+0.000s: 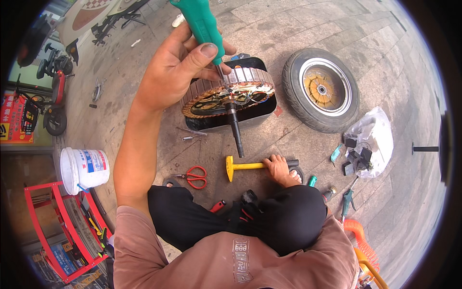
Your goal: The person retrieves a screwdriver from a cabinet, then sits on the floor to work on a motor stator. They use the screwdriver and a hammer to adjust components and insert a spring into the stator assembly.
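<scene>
My left hand (193,59) grips a green-handled screwdriver (205,27), its thin shaft pointing down at the stator's near face by the wires. The hub motor stator (249,76) has copper windings around its rim, and its dark axle (235,128) sticks out towards me. It rests on a black open-topped bin (267,108). Low on the right, my right hand (278,169) is closed around the handle of a yellow hammer (249,166), whose head is by the axle's end. Whether the hammer is off the ground I cannot tell.
A tyred wheel (326,85) lies right of the bin. Nearer are a plastic bag of black parts (379,141), an air blow gun (347,202) with an orange coiled hose (359,231), and red-handled scissors (196,177). Leftward stand a white bucket (86,168) and a red rack (41,238).
</scene>
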Available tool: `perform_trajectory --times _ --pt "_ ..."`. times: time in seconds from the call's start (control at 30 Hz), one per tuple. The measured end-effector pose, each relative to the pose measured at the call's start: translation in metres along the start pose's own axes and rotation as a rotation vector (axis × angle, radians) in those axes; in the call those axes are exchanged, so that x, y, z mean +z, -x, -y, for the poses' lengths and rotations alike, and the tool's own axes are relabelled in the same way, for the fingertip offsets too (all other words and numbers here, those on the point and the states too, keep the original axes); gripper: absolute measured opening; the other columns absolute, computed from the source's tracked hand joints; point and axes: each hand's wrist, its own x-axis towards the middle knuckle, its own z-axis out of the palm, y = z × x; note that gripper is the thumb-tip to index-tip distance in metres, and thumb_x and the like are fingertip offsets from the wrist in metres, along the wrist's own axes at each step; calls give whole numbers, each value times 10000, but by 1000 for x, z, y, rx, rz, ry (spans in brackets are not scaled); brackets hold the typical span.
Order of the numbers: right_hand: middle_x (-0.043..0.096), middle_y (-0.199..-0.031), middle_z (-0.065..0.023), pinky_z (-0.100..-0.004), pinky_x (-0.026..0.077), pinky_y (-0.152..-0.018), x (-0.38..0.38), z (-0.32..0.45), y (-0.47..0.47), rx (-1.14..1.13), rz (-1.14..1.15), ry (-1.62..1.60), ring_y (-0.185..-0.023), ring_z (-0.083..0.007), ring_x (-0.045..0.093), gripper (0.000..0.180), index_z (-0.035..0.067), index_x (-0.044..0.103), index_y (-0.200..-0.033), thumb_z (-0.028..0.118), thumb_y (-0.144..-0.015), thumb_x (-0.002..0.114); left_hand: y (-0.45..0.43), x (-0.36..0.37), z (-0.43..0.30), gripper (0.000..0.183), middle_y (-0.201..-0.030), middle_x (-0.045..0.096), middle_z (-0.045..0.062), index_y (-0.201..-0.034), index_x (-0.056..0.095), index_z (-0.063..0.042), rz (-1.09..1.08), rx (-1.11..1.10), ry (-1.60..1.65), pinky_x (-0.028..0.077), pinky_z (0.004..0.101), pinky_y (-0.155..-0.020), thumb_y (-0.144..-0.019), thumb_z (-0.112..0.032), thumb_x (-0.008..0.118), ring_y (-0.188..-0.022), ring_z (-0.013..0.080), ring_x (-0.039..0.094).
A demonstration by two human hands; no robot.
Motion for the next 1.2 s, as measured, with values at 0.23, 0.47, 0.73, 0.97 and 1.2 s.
perform_trajectory --times 0.23,0.47,0.73,0.97,1.2 --pt "578 -952 -72 -407 438 -831 2 0 -1 -9 -48 -1 -959 -271 573 221 220 669 -1061 224 -846 619 0 0 0 416 -1175 638 254 -1334 441 16 6 5 -6 606 366 -754 -1012 -220 558 -926 283 699" --pt "584 -979 -75 -401 438 -846 -3 3 0 7 -17 3 -986 -267 574 198 223 661 -1047 199 -883 553 1 0 -2 427 -1178 651 185 -1361 425 -22 15 -29 14 589 318 -775 -1005 -196 582 -935 224 697" --pt "578 -964 -76 -410 438 -837 -3 3 1 1 -43 -9 -976 -272 574 192 213 660 -1023 178 -855 575 1 2 -4 414 -1188 632 258 -1345 431 2 14 -10 -16 605 385 -798 -1014 -213 556 -968 301 706" --pt "577 -961 -73 -409 433 -835 0 1 2 -1 -53 -26 -969 -274 573 195 213 664 -1011 169 -834 593 2 1 -4 423 -1199 626 261 -1348 422 -4 18 -30 -33 604 391 -808 -1013 -223 557 -974 304 705" --pt "564 -957 -72 -408 431 -809 3 0 2 3 -42 -4 -965 -275 563 288 206 664 -1062 218 -775 681 1 -1 -5 440 -1221 609 277 -1351 410 2 34 -38 -37 599 417 -824 -1007 -224 565 -980 320 701"
